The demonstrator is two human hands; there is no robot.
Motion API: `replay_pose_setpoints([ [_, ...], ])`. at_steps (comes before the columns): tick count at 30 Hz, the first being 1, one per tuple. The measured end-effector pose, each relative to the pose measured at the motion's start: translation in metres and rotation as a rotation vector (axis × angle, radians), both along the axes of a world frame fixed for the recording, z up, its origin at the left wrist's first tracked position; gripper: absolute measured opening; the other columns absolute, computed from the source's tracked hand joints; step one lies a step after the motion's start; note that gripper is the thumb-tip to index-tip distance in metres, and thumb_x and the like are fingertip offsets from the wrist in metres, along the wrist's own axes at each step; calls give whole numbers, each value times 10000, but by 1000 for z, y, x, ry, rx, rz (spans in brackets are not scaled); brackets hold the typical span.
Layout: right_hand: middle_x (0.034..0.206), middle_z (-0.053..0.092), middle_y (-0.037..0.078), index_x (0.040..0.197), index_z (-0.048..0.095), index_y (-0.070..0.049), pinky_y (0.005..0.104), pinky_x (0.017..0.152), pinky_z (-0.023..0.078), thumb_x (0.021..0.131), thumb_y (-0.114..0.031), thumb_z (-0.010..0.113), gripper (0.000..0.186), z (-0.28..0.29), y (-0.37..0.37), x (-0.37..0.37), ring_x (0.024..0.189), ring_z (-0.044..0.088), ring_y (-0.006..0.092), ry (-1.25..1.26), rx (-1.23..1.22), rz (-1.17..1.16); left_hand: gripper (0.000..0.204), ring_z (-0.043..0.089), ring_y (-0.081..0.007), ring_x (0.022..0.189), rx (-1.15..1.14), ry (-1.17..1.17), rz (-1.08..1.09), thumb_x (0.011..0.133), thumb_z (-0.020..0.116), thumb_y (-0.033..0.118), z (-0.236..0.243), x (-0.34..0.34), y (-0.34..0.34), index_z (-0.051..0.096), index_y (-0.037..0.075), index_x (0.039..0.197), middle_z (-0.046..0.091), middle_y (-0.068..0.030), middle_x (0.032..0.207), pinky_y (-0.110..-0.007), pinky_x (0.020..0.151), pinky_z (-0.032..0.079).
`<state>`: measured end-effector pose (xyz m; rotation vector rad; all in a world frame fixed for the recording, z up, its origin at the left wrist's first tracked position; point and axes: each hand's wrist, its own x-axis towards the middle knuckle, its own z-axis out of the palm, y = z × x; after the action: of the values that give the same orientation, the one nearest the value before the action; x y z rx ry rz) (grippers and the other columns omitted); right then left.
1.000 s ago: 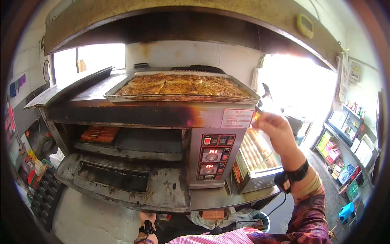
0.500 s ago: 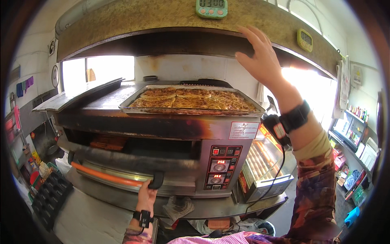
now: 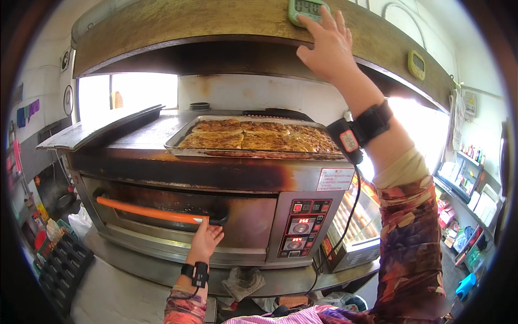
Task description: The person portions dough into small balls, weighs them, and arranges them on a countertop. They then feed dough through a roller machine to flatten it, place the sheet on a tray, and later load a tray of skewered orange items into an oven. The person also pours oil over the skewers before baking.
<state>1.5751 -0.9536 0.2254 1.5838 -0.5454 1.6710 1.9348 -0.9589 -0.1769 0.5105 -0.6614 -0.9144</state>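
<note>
The oven door (image 3: 248, 218) is closed, with an orange bar handle (image 3: 156, 211) across it. Near the handle's right end is my left hand (image 3: 206, 239), a fingertip against the bar and the other fingers loosely apart, not wrapped round it. Raised high, my right hand (image 3: 329, 51) reaches the green digital timer (image 3: 303, 12) on the hood's front edge. Its fingers are spread, and they cover part of the timer's lower right. A metal baking tray (image 3: 175, 141) of browned, topped flatbread (image 3: 259, 136) rests on top of the oven.
Over the oven juts a stained hood (image 3: 189, 33), bearing a second, yellow timer (image 3: 416, 65). A control panel (image 3: 304, 229) with lit red displays is right of the door. Beyond it stands a glass-fronted case (image 3: 353, 243). Dark moulds (image 3: 65, 270) lie at lower left; a cable hangs from my right wrist.
The oven door has swung up from partly open to closed, with my left hand loosening from the handle. My right hand has moved up and left onto the green timer, whose display has changed.
</note>
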Motion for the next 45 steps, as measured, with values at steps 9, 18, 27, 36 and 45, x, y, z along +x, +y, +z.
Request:
replay_pose_setpoints([
  [9, 1481, 274, 195, 1323, 503, -276, 520, 1111, 181, 730, -226, 630, 609, 7, -28, 9, 1387, 154, 429, -53, -219, -7, 208, 600, -289, 958, -3, 143, -208, 891, 536, 168, -94, 3, 71, 598, -7, 986, 633, -161, 999, -441, 915, 472],
  [18, 1483, 248, 210, 1327, 495, -245, 552, 1108, 160, 729, -277, 629, 613, 7, -30, 17, 1380, 157, 444, -64, -235, -36, 179, 618, -294, 851, 91, 246, -2, 861, 559, 171, -126, -5, 126, 642, 18, 906, 661, -146, 901, -448, 841, 497],
  [27, 1473, 282, 196, 1364, 454, -148, 577, 1100, 166, 725, -248, 620, 668, -4, -40, 5, 1389, 162, 424, -145, -179, -24, 179, 637, -282, 856, 79, 300, 50, 863, 563, 178, -159, -23, 161, 649, 26, 907, 675, -132, 900, -438, 840, 506],
  [36, 1339, 455, 217, 1323, 468, -98, 489, 1099, 242, 721, -231, 632, 638, -59, -38, 3, 1299, 328, 449, 45, -288, 696, 165, 637, -263, 842, 41, 321, 196, 855, 565, 177, -195, -92, 203, 640, 37, 898, 671, -117, 889, -431, 822, 512],
  [45, 1100, 619, 111, 1169, 549, 16, 291, 851, 487, 863, -2, 584, 308, -272, 8, 2, 966, 607, 171, 557, 759, 1942, 193, 618, -283, 889, -11, 508, 402, 884, 540, 169, -282, -255, 280, 625, 7, 946, 664, -136, 936, -437, 891, 471],
])
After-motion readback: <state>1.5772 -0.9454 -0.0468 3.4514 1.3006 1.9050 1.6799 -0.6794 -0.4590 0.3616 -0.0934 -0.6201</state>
